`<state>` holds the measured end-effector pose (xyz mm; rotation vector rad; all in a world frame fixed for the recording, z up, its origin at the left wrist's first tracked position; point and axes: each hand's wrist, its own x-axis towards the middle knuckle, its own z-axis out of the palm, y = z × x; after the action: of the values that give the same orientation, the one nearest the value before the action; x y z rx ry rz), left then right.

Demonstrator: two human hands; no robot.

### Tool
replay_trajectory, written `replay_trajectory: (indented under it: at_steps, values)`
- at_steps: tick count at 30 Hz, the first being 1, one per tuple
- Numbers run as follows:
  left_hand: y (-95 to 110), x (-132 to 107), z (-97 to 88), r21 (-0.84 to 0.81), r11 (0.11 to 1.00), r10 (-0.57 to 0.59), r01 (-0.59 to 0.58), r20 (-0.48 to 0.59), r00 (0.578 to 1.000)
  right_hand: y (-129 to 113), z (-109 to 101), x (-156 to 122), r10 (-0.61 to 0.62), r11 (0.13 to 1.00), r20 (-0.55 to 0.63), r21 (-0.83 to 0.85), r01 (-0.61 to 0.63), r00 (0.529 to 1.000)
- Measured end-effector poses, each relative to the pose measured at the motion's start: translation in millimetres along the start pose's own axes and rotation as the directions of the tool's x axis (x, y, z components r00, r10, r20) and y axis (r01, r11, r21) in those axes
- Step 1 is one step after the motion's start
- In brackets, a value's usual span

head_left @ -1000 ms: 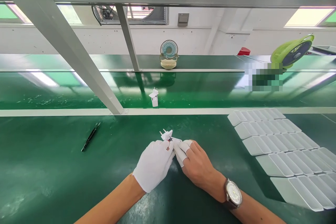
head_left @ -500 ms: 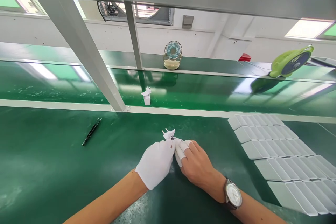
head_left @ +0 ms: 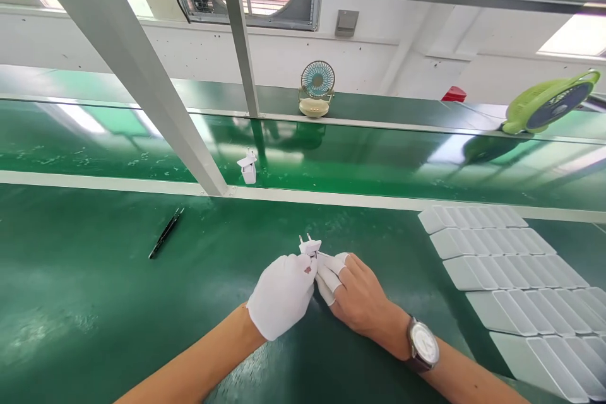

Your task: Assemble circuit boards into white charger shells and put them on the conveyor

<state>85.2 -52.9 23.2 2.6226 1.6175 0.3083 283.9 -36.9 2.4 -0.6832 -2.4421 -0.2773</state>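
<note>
A white two-pin plug adapter (head_left: 310,245) is held over the green bench, its metal pins pointing away from me. My left hand (head_left: 283,297), in a white glove with a small dark hole or stain near the thumb, is closed around its lower part. My right hand (head_left: 353,293) wears white finger covers and a wristwatch. Its fingers are pinched together at the adapter's right side, where a thin white edge shows. Some dark detail is visible under the plug head; the rest of the body is hidden by my fingers.
Black tweezers (head_left: 166,233) lie on the bench to the left. Another white plug adapter (head_left: 248,167) is on the green belt (head_left: 379,167) behind the white rail (head_left: 322,198). Rows of translucent trays (head_left: 516,265) sit at right. A slanted post (head_left: 142,69) and two small fans (head_left: 317,85) stand beyond.
The plug adapter in my hands has turned, so its pins now point more straight away. The adapter on the belt has shifted left. The camera view has tilted slightly downward.
</note>
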Motion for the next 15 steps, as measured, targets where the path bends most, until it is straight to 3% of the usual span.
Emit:
replay_trajectory:
  at_steps: [4,15]
  values:
    - [-2,-1,-4.2,-0.004,1.000,0.031,-0.031,0.011,0.999,-10,-6,3,-0.012,0.998,-0.027,-0.062,0.010,1.000]
    - [-14,2,-16.2,-0.011,1.000,-0.009,0.008,-0.081,0.997,1,-8,4,0.061,0.997,-0.054,-0.051,-0.063,0.997]
